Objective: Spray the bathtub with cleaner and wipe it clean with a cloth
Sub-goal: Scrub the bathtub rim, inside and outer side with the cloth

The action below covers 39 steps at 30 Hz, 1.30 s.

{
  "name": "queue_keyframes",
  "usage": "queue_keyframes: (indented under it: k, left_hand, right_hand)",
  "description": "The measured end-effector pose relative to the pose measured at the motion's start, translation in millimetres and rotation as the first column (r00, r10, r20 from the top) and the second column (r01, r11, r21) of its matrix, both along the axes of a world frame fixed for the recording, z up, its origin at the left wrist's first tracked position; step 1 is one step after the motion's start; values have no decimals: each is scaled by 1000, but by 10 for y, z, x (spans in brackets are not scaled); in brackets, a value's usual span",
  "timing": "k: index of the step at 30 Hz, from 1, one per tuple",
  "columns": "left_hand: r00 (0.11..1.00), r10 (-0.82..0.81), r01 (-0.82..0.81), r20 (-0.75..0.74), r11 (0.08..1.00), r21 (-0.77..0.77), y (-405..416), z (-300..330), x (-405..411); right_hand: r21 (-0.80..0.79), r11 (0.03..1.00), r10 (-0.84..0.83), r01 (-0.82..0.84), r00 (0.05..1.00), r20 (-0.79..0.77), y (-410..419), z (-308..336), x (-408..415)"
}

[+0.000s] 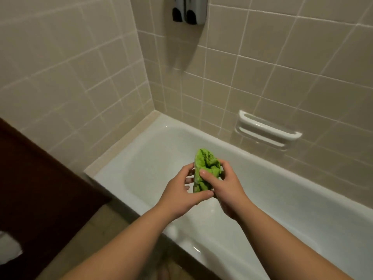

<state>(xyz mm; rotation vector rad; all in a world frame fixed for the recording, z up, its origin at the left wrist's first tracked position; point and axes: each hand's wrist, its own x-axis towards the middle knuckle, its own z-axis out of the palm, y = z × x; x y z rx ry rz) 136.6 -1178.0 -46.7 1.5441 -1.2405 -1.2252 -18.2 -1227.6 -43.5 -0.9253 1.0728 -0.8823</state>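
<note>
- Head view: left hand [179,190] and right hand [226,184] both grip bunched green cloth [203,170] above white bathtub [282,199].
- Twin wall dispenser [188,11], soap holder [266,130]; no readable lettering.

Green cloth [202,172], white bathtub [282,203]

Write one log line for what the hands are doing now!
hands: left and right grip cloth | place: above tub | spray: none seen

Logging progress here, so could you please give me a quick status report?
Left hand and right hand both grip green cloth. Held above bathtub. No spray bottle visible.
</note>
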Motion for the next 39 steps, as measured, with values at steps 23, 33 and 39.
queue_keyframes:
  k: [23, 33, 39]
  left_hand:
    - [937, 270, -270, -221, 962, 30, 1112, 75, 2986]
    - [862, 249, -198, -442, 967, 160, 1061, 100, 3612]
    - [867, 243, -167, -436, 964, 205, 800, 95, 3775]
  right_hand:
    - [13, 790, 587, -613, 749, -307, 576, 204, 2628]
    - [-51, 783, 595, -620, 770, -231, 170, 129, 3093]
    - [31, 751, 660, -659, 751, -24, -132, -15, 3409]
